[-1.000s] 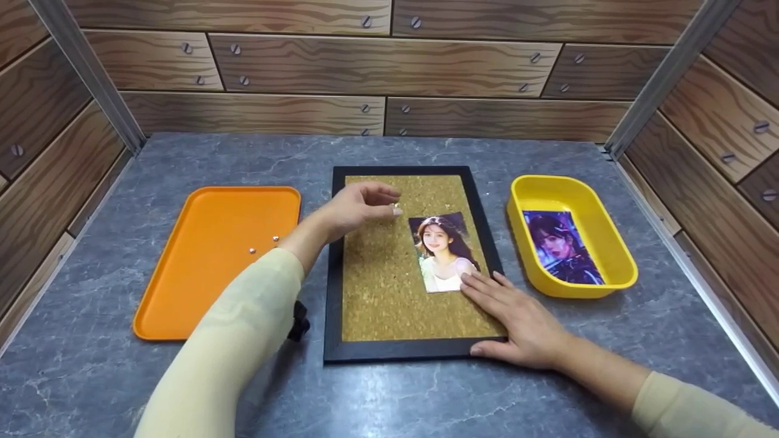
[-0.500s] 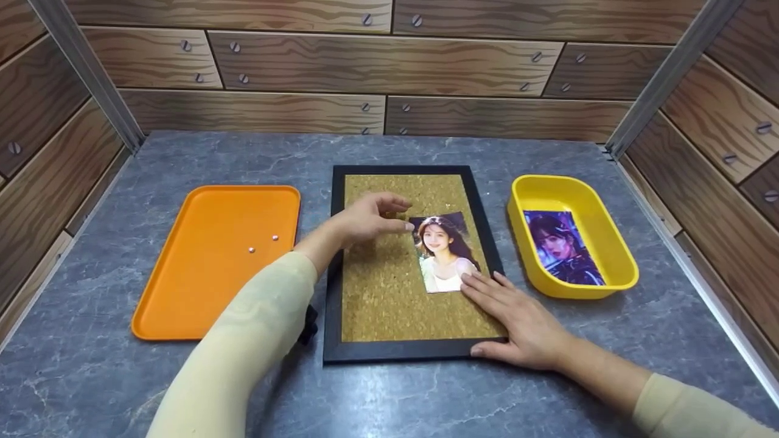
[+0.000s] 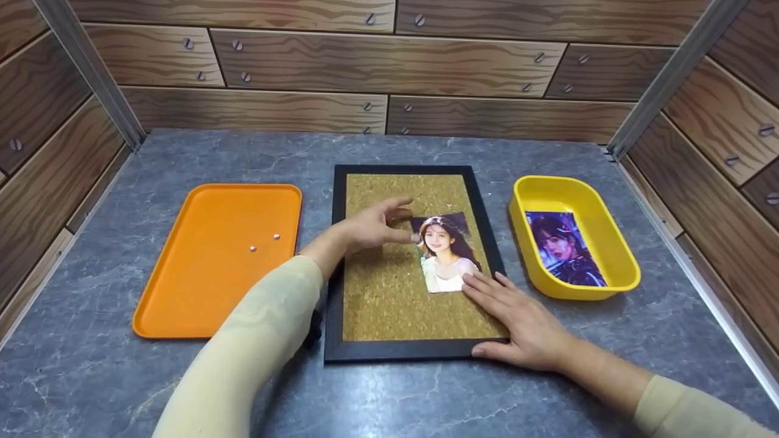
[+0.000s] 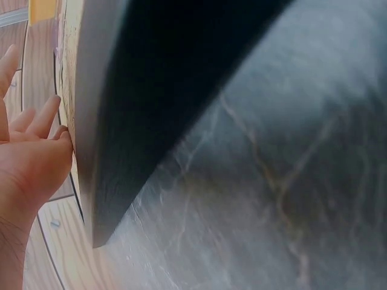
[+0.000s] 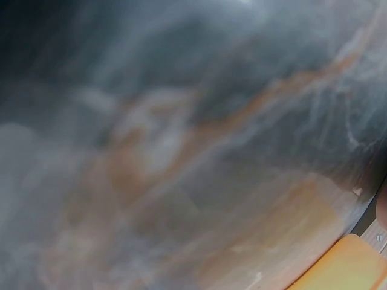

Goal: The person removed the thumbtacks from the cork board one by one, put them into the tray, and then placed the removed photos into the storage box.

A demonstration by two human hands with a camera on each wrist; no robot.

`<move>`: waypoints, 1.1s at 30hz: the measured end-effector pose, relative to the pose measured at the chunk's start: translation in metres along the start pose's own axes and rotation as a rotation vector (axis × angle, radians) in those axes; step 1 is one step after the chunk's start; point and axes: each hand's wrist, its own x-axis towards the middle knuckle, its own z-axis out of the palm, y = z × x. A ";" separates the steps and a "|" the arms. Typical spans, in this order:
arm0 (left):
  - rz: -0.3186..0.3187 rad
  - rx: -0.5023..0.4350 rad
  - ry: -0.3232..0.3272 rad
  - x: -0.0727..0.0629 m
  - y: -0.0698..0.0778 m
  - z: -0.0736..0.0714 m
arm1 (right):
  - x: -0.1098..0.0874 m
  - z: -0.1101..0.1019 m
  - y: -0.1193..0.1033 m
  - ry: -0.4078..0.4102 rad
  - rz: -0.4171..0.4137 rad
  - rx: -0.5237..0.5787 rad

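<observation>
A black-framed cork board [image 3: 380, 304] lies in the middle of the table, with a portrait photo [image 3: 443, 258] of a person on its right half. My left hand [image 3: 377, 226] is over the cork at the photo's upper left, thumb tip right at the photo's left edge and the other fingers loosely bent. In the left wrist view, that hand [image 4: 30, 163] is beside the board's black edge [image 4: 100, 145]. Flat across the lower right of the frame rests my right hand [image 3: 526, 322], fingertips at the photo's lower right corner. The right wrist view shows mostly blurred tabletop.
Left of the board is an orange tray [image 3: 219, 213] with two small silvery pieces [image 3: 253, 248] on it. On the right stands a yellow tub [image 3: 614, 255] holding another portrait photo [image 3: 563, 246]. Wood-patterned panels [image 3: 389, 61] enclose the table's back and sides.
My left hand has moved slightly toward me and to the right, from the cork above the photo's corner to the photo's left edge. The right hand and the photo have stayed in place.
</observation>
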 end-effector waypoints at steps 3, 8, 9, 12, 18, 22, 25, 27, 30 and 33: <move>-0.010 0.041 -0.007 -0.001 0.001 0.001 | 0.000 0.001 0.000 0.008 -0.005 -0.001; -0.022 0.088 -0.015 -0.001 0.001 0.002 | 0.001 0.001 -0.001 0.024 -0.019 -0.007; -0.026 0.091 -0.015 -0.002 0.001 0.002 | 0.001 0.001 -0.001 0.022 -0.019 -0.007; -0.033 0.099 -0.009 -0.002 0.001 0.002 | 0.001 0.000 -0.001 0.014 -0.014 -0.010; -0.020 0.067 0.014 -0.003 0.002 0.003 | 0.000 0.002 0.000 0.037 -0.029 -0.022; -0.006 0.040 0.034 -0.004 0.002 0.005 | 0.000 0.002 -0.001 0.032 -0.026 -0.025; 0.007 0.007 0.050 -0.004 0.003 0.007 | 0.000 0.002 -0.001 0.019 -0.017 -0.021; 0.023 -0.036 0.056 -0.004 0.005 0.010 | 0.000 0.001 0.000 0.016 -0.016 -0.019; 0.037 -0.123 0.059 -0.003 0.007 0.013 | 0.000 0.000 0.000 0.008 -0.011 -0.016; 0.042 -0.202 0.074 -0.004 0.008 0.016 | 0.001 0.001 0.001 0.012 -0.018 -0.023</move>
